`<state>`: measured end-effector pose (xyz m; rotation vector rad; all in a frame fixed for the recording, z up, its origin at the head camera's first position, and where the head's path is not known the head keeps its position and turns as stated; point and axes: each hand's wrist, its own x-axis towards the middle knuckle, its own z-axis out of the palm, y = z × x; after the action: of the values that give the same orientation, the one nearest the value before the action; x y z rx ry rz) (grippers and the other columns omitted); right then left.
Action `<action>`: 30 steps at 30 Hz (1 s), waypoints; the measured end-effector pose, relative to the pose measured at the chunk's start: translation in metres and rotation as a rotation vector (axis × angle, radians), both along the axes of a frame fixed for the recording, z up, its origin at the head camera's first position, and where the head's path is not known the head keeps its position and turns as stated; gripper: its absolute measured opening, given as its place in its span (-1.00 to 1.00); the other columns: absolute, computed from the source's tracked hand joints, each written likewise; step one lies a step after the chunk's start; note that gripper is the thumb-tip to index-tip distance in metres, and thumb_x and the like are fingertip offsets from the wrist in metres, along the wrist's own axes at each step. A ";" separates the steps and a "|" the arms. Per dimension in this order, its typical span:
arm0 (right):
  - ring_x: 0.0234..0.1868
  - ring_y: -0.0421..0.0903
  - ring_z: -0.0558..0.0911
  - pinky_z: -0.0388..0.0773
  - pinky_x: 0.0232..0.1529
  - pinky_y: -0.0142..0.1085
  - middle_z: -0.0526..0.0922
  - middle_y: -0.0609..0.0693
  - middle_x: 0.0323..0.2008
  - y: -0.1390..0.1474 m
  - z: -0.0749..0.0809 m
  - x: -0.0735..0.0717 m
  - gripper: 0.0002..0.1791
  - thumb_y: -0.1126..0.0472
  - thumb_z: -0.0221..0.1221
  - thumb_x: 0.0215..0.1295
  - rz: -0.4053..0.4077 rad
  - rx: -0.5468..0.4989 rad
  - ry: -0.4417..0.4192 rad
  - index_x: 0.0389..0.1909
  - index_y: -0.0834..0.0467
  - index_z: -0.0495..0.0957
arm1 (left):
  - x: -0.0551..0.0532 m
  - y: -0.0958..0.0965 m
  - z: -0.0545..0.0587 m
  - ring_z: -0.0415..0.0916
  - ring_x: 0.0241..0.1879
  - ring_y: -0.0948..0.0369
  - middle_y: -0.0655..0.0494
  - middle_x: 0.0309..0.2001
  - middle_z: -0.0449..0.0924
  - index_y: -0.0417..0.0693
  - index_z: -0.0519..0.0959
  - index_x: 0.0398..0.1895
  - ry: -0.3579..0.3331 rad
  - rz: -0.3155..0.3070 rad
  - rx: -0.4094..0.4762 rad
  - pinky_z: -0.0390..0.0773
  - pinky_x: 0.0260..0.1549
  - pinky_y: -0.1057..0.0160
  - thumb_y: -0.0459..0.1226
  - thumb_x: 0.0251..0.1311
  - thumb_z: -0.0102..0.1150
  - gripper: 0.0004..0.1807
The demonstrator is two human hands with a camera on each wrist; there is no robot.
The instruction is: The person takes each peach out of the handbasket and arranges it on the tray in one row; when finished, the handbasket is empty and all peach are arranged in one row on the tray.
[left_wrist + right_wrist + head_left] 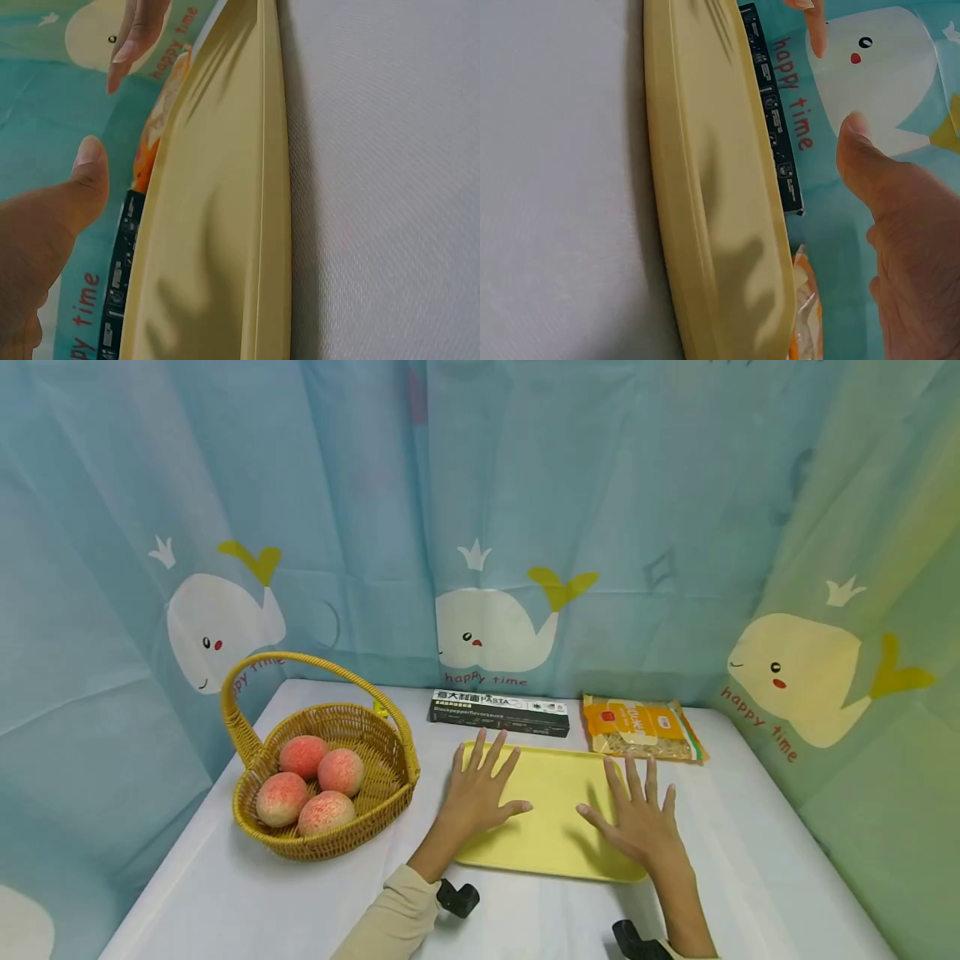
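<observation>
Both hands hover palm down with fingers spread above a yellow tray [551, 810] on the white table. The left hand [477, 797] is over the tray's left side, holding nothing. Over the right side is the right hand [637, 818], also with nothing in it. In the left wrist view the left thumb [90, 169] points across, above the tray's inner surface [199, 225], where finger shadows fall. The right wrist view shows the right thumb [859, 150] and hand shadows on the bare tray [727, 195].
Left of the tray stands a handled wicker basket [300, 850] with several peaches [303, 756] inside. Behind the tray lie a black pasta box [498, 713] and an orange-and-clear bag of grain [645, 729]. A whale-print curtain [637, 510] surrounds the white table [757, 877].
</observation>
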<state>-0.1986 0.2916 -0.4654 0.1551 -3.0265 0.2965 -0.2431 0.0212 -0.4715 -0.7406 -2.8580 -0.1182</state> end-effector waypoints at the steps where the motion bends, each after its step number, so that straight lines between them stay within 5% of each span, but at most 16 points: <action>1: 0.50 0.29 -0.54 -0.39 0.27 0.50 -0.37 0.24 0.55 0.000 0.000 0.000 0.03 -0.45 -0.08 0.30 0.000 -0.001 0.005 0.56 0.09 -0.14 | 0.000 0.000 0.000 -0.30 0.56 -0.11 0.05 0.59 -0.23 0.23 0.01 0.56 0.002 -0.001 -0.002 -0.01 0.41 -0.24 0.44 0.21 -0.24 -0.07; 7: 0.51 0.35 -0.43 -0.30 0.27 0.51 -0.34 0.26 0.55 0.003 -0.004 0.004 0.02 -0.42 -0.05 0.30 0.004 -0.002 0.042 0.56 0.10 -0.12 | 0.002 0.001 -0.002 -0.29 0.56 -0.12 0.05 0.59 -0.26 0.23 0.01 0.56 -0.001 -0.008 -0.016 0.01 0.41 -0.23 0.46 0.20 -0.28 -0.06; 13: 0.47 0.46 -0.06 0.12 0.19 0.46 0.01 0.39 0.48 0.011 -0.008 0.008 -0.09 -0.32 0.06 0.32 0.009 -0.024 0.186 0.50 0.15 0.09 | 0.009 -0.001 0.003 -0.27 0.56 -0.10 0.06 0.59 -0.25 0.24 0.02 0.56 -0.056 -0.028 0.030 0.06 0.41 -0.20 0.41 0.24 -0.23 -0.10; 19: 0.31 0.53 0.17 0.24 0.04 0.48 0.15 0.49 0.36 0.025 -0.019 0.020 -0.14 -0.13 0.16 0.34 0.021 -0.208 0.213 0.45 0.31 0.13 | 0.023 -0.014 0.014 -0.04 0.52 -0.11 0.02 0.58 -0.14 0.23 0.18 0.50 -0.129 -0.086 0.089 0.38 0.25 -0.12 0.36 0.23 -0.10 -0.16; 23: 0.27 0.60 0.13 0.13 0.09 0.51 0.12 0.59 0.32 0.036 -0.026 0.029 -0.09 -0.03 0.21 0.33 0.027 -0.369 0.136 0.43 0.46 0.03 | 0.034 -0.035 0.032 0.24 0.42 -0.03 0.05 0.53 0.08 0.21 0.35 0.40 -0.263 -0.150 0.247 0.54 0.07 -0.07 0.28 0.23 0.05 -0.28; 30: 0.11 0.51 0.37 0.41 -0.03 0.37 0.07 0.62 0.31 0.045 -0.037 0.039 0.03 0.07 0.32 0.21 0.058 -0.495 0.035 0.41 0.55 -0.06 | 0.038 -0.081 0.064 0.48 0.19 0.11 0.11 0.23 0.51 0.02 0.48 0.27 -0.513 -0.303 0.462 0.48 0.15 0.09 0.10 0.28 0.15 -0.42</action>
<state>-0.1596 0.3363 -0.5028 0.2028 -2.8103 1.0142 -0.2048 -0.0598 -0.4075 -1.1571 -2.9402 -1.1137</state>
